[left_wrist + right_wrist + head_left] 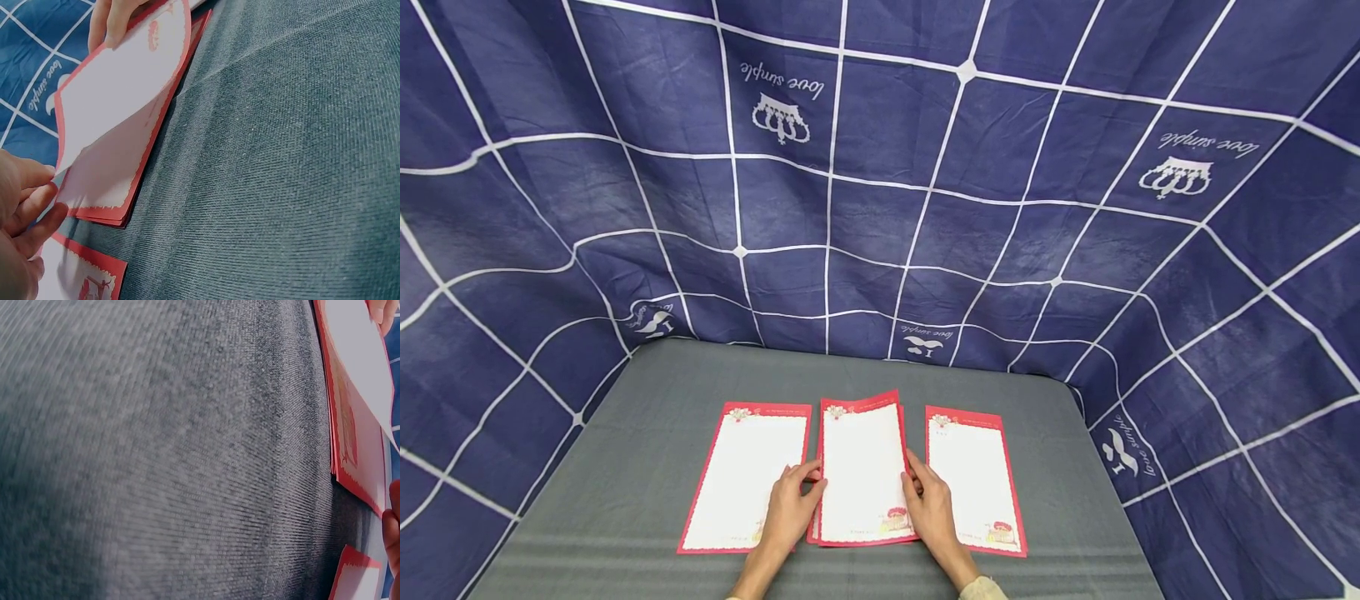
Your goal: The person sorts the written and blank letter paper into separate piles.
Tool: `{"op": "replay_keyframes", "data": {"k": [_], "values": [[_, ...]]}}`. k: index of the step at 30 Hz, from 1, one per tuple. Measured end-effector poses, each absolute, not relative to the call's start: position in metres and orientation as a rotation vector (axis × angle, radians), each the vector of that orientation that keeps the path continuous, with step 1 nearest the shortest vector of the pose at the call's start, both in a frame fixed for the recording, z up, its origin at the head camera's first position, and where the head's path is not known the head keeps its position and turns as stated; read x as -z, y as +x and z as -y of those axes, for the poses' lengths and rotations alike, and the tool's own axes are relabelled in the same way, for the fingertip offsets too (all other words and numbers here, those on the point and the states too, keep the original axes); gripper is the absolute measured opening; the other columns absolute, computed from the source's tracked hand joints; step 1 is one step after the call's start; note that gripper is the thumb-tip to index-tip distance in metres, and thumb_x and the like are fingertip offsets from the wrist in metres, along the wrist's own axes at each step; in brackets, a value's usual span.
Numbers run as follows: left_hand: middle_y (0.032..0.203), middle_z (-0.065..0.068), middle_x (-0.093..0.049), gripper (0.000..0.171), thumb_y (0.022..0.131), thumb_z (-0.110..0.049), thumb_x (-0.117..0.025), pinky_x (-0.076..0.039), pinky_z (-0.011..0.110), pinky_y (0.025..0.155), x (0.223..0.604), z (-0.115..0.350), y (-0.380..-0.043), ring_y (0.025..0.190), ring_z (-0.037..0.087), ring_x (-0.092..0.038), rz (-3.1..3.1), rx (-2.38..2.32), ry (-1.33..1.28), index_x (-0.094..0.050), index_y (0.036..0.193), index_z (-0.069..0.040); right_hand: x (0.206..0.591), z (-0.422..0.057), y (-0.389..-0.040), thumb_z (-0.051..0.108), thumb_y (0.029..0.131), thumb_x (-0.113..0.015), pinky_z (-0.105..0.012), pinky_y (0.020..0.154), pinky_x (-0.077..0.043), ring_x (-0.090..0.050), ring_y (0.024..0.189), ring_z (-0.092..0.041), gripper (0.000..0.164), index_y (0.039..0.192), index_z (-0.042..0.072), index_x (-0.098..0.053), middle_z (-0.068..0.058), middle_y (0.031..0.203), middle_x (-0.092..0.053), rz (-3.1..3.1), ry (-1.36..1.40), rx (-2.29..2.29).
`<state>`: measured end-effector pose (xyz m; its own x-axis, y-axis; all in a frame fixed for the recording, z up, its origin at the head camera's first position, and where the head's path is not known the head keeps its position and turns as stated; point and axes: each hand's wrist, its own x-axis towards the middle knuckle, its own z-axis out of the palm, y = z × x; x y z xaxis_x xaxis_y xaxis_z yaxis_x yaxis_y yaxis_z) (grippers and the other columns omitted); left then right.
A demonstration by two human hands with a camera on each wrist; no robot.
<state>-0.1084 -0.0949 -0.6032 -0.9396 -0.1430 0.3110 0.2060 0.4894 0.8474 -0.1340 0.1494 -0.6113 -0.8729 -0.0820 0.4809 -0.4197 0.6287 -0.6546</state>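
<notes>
A red-bordered sheet of paper with a white middle is held by both hands. It is raised and bowed over a stack of matching sheets. My left hand pinches its left edge, thumb and fingertips at the border. On the opposite side my right hand grips the right edge. In the left wrist view the left fingers show beside the lifted sheet, whose underside faces the stack. The right wrist view catches only the fingertips of the right hand at its right border.
Another red-bordered sheet lies flat to the left, and one more lies to the right, partly behind the right hand. Everything rests on a grey cloth-covered table. A blue curtain with white grid lines encloses the back and sides.
</notes>
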Motion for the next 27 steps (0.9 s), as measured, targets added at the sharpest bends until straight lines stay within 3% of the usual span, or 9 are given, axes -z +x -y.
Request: {"op": "replay_keyframes", "data": {"k": [8,15,19,22,27], "values": [[0.079,-0.002,-0.066,0.029,0.079,0.008,-0.075,-0.033,0.060,0.105,0.603,0.100,-0.109,0.078,0.020,-0.068,2.321,1.405,-0.073,-0.070,0.107,0.008,0.611,-0.146,-0.133,0.002,0.088,-0.072,-0.019,0.054,-0.044,-0.050,0.063,0.001,0.041,0.128,0.000,-0.064,0.010,0.076,-0.058,2.440,0.377,-1.158],[0.080,0.002,-0.067,0.028,0.080,0.007,-0.075,-0.033,0.057,0.107,0.602,0.105,-0.108,0.077,0.019,-0.069,2.340,1.415,-0.045,-0.071,0.108,0.008,0.612,-0.143,-0.133,0.004,0.088,-0.073,-0.019,0.055,-0.045,-0.051,0.064,0.001,0.039,0.126,-0.001,-0.066,0.009,0.078,-0.059,2.418,0.410,-1.175],[0.083,0.001,-0.067,0.029,0.082,0.004,-0.075,-0.051,0.043,0.091,0.600,0.108,-0.107,0.080,0.018,-0.069,2.386,1.437,0.026,-0.071,0.111,0.004,0.613,-0.142,-0.135,0.002,0.086,-0.074,-0.018,0.054,-0.044,-0.051,0.063,0.002,0.038,0.123,-0.003,-0.067,0.009,0.077,-0.059,2.397,0.424,-1.178],[0.086,-0.001,-0.067,0.029,0.084,0.003,-0.074,-0.056,0.032,0.074,0.598,0.110,-0.106,0.082,0.017,-0.068,2.413,1.461,0.066,-0.071,0.113,0.002,0.612,-0.140,-0.136,0.001,0.085,-0.074,-0.017,0.054,-0.044,-0.051,0.063,0.002,0.039,0.123,-0.004,-0.067,0.009,0.076,-0.059,2.398,0.413,-1.217],[0.086,0.002,-0.067,0.028,0.084,0.006,-0.073,-0.057,0.029,0.073,0.596,0.111,-0.106,0.080,0.014,-0.067,2.377,1.507,0.062,-0.071,0.112,0.004,0.611,-0.136,-0.135,0.001,0.086,-0.074,-0.017,0.056,-0.047,-0.052,0.065,0.001,0.038,0.123,-0.003,-0.066,0.009,0.077,-0.058,2.433,0.368,-1.306]]}}
